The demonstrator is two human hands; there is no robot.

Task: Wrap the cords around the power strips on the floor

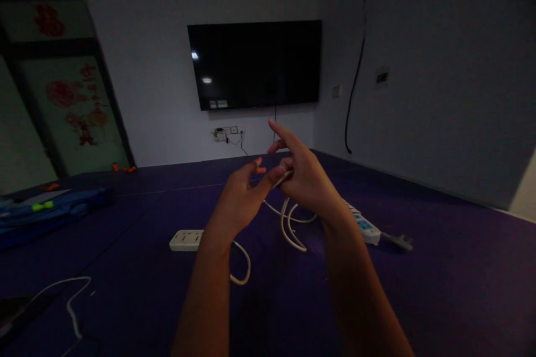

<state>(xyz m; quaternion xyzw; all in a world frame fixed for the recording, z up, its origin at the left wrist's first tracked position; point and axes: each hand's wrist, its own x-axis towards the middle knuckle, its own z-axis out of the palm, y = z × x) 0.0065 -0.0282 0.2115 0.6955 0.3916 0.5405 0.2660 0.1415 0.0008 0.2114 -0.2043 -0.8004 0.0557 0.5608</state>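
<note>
A white cable point(286, 227) is pinched in the left hand point(240, 198) and gripped by the right hand point(307, 181), forefinger outstretched.

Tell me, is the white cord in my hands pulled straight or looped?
Looped. The white cord hangs in curved loops under the right hand, which pinches it together with the left hand.
</note>
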